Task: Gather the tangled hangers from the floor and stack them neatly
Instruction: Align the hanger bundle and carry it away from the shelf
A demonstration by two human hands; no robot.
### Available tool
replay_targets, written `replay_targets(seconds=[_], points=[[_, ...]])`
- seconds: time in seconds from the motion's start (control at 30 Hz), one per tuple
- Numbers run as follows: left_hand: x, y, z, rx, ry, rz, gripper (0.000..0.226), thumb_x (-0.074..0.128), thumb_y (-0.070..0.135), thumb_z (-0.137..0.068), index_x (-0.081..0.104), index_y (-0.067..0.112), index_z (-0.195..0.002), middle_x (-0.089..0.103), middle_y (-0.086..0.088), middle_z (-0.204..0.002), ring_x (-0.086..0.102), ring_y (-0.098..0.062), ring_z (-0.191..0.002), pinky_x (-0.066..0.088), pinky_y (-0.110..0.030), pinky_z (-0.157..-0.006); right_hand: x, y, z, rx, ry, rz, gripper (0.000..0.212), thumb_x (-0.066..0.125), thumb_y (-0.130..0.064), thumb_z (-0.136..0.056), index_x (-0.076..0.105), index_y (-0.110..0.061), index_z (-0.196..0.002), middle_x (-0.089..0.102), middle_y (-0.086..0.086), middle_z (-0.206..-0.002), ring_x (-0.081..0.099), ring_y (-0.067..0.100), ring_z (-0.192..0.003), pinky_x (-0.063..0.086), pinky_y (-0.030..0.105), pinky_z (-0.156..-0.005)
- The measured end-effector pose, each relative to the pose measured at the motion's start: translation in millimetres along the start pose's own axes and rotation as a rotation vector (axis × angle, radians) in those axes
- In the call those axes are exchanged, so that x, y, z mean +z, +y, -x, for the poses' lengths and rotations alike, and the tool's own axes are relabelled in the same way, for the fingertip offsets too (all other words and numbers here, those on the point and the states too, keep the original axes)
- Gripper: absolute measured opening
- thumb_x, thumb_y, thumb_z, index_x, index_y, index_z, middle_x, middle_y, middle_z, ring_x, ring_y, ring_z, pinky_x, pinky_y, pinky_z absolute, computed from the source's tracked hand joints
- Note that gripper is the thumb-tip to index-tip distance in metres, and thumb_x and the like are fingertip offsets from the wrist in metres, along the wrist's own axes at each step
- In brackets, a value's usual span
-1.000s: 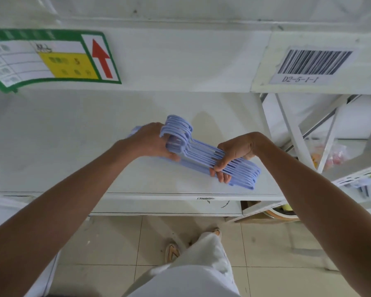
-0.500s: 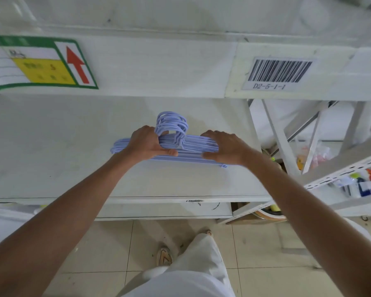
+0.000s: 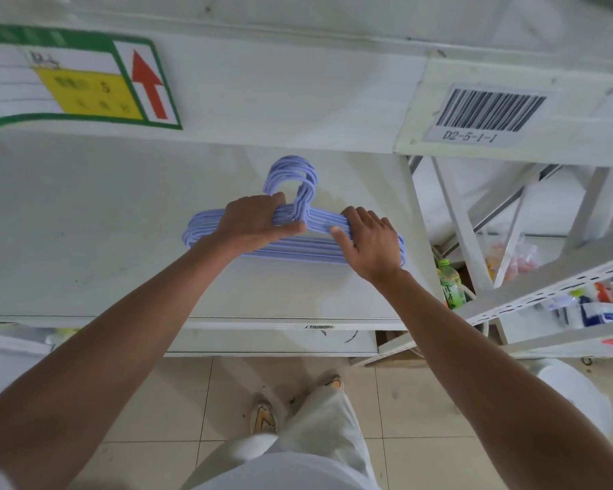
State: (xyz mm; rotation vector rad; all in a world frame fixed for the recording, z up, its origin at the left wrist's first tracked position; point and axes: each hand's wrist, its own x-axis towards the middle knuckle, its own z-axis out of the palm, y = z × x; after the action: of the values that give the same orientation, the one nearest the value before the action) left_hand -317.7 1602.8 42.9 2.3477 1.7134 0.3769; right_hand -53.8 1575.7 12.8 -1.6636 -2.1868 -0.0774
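A stack of several light blue plastic hangers (image 3: 298,247) lies flat on the white shelf (image 3: 85,224), hooks pointing away from me. My left hand (image 3: 253,222) grips the left shoulder of the stack close to the hook necks, thumb underneath at the front. My right hand (image 3: 368,238) rests on the right shoulder with fingers curled over the top bars and the thumb against them. The hooks (image 3: 292,178) are nested together above my hands.
The upper shelf edge carries a green-bordered label with a red arrow (image 3: 85,83) and a barcode tag (image 3: 489,111). A white rack (image 3: 531,295) stands at the right with a green bottle (image 3: 450,284) and small goods. Tiled floor and my feet (image 3: 262,415) lie below.
The stack went from tilted in both hands above the shelf to lying flat on it, and my hands shifted to press its two shoulders together.
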Motion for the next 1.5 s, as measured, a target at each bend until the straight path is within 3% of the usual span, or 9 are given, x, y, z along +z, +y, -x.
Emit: replay_targets(seconds=[0.23, 0.43, 0.6, 0.77, 0.93, 1.07, 1.27, 1.4, 1.5], points=[[4, 3, 6, 0.115, 0.143, -0.04, 0.03, 0.013, 0.041, -0.104, 0.034, 0.026, -0.086, 0.05, -0.009, -0.069, 0.046, -0.03, -0.058, 0.036, -0.036, -0.055, 7, -28, -8, 0.283, 0.041, 0.031, 0.032, 0.025, -0.025, -0.097, 0.046, -0.015, -0.075, 0.051, -0.001, -0.065, 0.049, 0.027, -0.066, 0.043, 0.039, -0.07], [14, 10, 7, 0.072, 0.176, -0.273, 0.004, 0.058, 0.002, -0.095, 0.06, 0.004, -0.093, 0.061, -0.017, -0.065, 0.037, -0.026, -0.051, 0.037, -0.034, -0.051, 7, -37, -8, 0.361, 0.004, 0.06, 0.03, 0.032, -0.021, -0.1, 0.048, -0.017, -0.075, 0.06, 0.001, -0.073, 0.053, 0.026, -0.075, 0.041, 0.039, -0.079], [11, 14, 9, 0.105, 0.057, -0.423, 0.019, 0.046, 0.004, -0.094, 0.056, 0.008, -0.109, 0.067, -0.013, -0.085, 0.061, -0.032, -0.068, 0.035, -0.037, -0.059, 10, -39, -11, 0.331, -0.045, 0.078, 0.03, 0.032, -0.022, -0.104, 0.056, -0.016, -0.087, 0.064, 0.002, -0.088, 0.056, 0.028, -0.089, 0.039, 0.041, -0.085], [13, 17, 7, 0.106, 0.112, -0.45, 0.038, 0.019, 0.014, -0.093, 0.055, 0.01, -0.106, 0.066, -0.013, -0.091, 0.062, -0.034, -0.075, 0.034, -0.039, -0.062, 9, -49, -18, 0.297, -0.091, 0.037, 0.035, 0.028, -0.025, -0.106, 0.06, -0.016, -0.096, 0.066, 0.002, -0.1, 0.057, 0.029, -0.099, 0.039, 0.042, -0.09], [2, 16, 0, 0.076, 0.116, -0.235, 0.021, 0.04, 0.012, -0.105, 0.058, 0.005, -0.112, 0.066, -0.02, -0.096, 0.063, -0.04, -0.087, 0.048, -0.048, -0.079, -2, -47, -24, 0.303, -0.156, -0.013, 0.034, 0.026, -0.026, -0.105, 0.058, -0.016, -0.101, 0.064, 0.005, -0.105, 0.056, 0.03, -0.104, 0.039, 0.043, -0.092], [0, -9, 19, 0.153, 0.159, -0.074, 0.029, 0.039, 0.023, -0.106, 0.06, 0.003, -0.111, 0.066, -0.019, -0.099, 0.062, -0.039, -0.09, 0.04, -0.047, -0.092, -1, -44, -17, 0.27, -0.105, 0.011, 0.03, 0.026, -0.025, -0.105, 0.049, -0.02, -0.087, 0.054, -0.002, -0.087, 0.055, 0.03, -0.094, 0.034, 0.039, -0.082], [7, -29, 41, 0.075, 0.284, -0.168, 0.046, 0.038, 0.047, -0.1, 0.062, 0.008, -0.104, 0.067, -0.014, -0.09, 0.064, -0.038, -0.081, 0.046, -0.045, -0.076, 4, -40, -10, 0.185, -0.014, 0.085, 0.033, 0.028, -0.025, -0.107, 0.056, -0.018, -0.092, 0.064, 0.003, -0.087, 0.058, 0.032, -0.087, 0.035, 0.038, -0.077], [12, -37, 40, -0.145, 0.295, -0.274, 0.043, 0.03, 0.036, -0.101, 0.056, 0.01, -0.078, 0.066, -0.015, -0.069, 0.062, -0.037, -0.063, 0.046, -0.043, -0.066, 6, -34, -16, 0.128, -0.026, 0.116, 0.048, 0.016, -0.035, -0.106, 0.06, -0.017, -0.101, 0.067, 0.004, -0.091, 0.06, 0.034, -0.086, 0.033, 0.038, -0.075], [16, -35, 40, -0.16, 0.336, -0.254, 0.046, 0.026, 0.026, -0.098, 0.051, 0.012, -0.063, 0.059, -0.013, -0.051, 0.053, -0.033, -0.045, 0.044, -0.037, -0.054, 5, -25, -12, 0.06, -0.019, 0.087, 0.054, 0.012, -0.048, -0.105, 0.053, -0.018, -0.087, 0.064, 0.005, -0.079, 0.06, 0.036, -0.074, 0.039, 0.038, -0.07]])
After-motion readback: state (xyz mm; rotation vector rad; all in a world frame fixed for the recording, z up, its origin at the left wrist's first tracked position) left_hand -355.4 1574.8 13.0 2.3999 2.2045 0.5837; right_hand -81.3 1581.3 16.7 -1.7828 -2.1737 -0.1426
